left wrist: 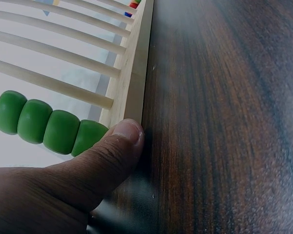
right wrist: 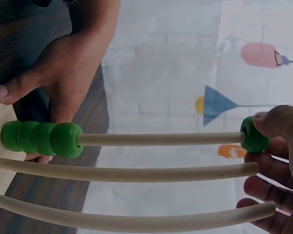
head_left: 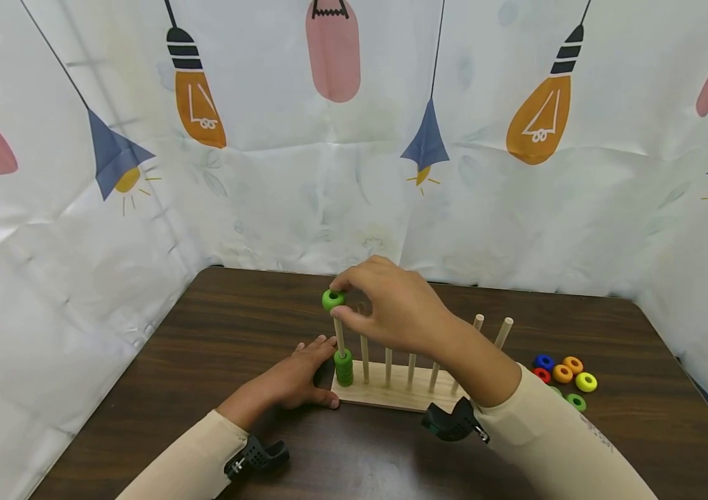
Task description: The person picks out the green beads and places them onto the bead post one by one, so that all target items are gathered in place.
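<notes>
A wooden bead stacker has a flat base [head_left: 385, 389] and a row of upright pegs [head_left: 388, 364]. Several green beads [head_left: 344, 368] are stacked low on its leftmost peg. At that peg's top my right hand [head_left: 400, 305] pinches another green bead [head_left: 332, 299] between thumb and fingers; in the right wrist view this bead [right wrist: 254, 134] sits around the peg tip. My left hand [head_left: 298, 375] lies at the base's left end, fingers stretched out and partly hidden behind it. Its thumb [left wrist: 122, 141] touches the base's front edge beside the lowest green bead.
Loose beads lie on the dark wooden table [head_left: 254, 305] to the right: blue [head_left: 544, 361], red [head_left: 541, 375], orange [head_left: 563, 373], yellow [head_left: 586, 382] and green [head_left: 575, 402]. My right forearm partly covers them. A printed curtain [head_left: 304, 208] hangs behind the table.
</notes>
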Action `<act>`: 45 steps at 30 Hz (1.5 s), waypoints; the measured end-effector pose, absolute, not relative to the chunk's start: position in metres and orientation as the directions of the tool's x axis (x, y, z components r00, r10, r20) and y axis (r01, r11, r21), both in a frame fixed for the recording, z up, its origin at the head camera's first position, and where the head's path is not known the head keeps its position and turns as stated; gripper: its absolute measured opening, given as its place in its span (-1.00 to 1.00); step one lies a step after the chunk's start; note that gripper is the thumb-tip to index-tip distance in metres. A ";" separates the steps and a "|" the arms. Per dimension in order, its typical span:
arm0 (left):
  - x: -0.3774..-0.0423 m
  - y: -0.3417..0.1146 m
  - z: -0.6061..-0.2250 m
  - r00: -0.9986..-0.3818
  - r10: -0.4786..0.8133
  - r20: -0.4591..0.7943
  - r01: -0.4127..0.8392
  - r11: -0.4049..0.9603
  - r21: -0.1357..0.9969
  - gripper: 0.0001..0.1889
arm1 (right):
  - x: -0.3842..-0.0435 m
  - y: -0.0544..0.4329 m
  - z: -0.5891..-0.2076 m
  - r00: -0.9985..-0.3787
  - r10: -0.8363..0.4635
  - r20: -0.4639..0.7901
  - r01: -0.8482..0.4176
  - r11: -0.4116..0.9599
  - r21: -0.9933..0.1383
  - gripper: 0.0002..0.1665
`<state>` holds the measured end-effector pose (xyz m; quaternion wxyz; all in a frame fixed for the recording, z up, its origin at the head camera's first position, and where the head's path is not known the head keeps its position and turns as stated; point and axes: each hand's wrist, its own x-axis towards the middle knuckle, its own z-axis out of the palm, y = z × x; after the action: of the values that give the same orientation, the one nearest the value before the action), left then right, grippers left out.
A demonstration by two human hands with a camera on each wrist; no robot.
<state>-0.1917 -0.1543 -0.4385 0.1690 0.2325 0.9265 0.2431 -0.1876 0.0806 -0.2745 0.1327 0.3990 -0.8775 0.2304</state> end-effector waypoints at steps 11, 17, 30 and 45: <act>-0.192 -0.156 -0.440 -0.835 0.514 -0.197 0.353 0.773 0.527 0.05 | -0.189 0.079 -0.276 -0.670 -0.635 0.384 -0.741 0.602 -0.296 -0.74; -0.192 -0.155 -0.440 -0.839 0.515 -0.178 0.361 0.770 0.526 0.09 | -0.185 0.087 -0.275 -0.699 -0.622 0.353 -0.714 0.642 -0.280 -0.66; -0.191 -0.155 -0.443 -0.847 0.503 -0.173 0.359 0.781 0.511 0.11 | -0.175 0.148 -0.263 -0.686 -0.570 0.453 -0.709 0.664 -0.238 -0.72; -0.192 -0.154 -0.442 -0.849 0.495 -0.187 0.348 0.789 0.507 0.12 | -0.158 0.229 -0.265 -0.776 -0.447 0.444 -0.573 0.794 -0.203 -0.62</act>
<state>-0.1916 -0.1542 -0.4423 0.1571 0.2260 0.9325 0.2338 -0.1583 0.2289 -0.2647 0.1903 0.2750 -0.9277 0.1660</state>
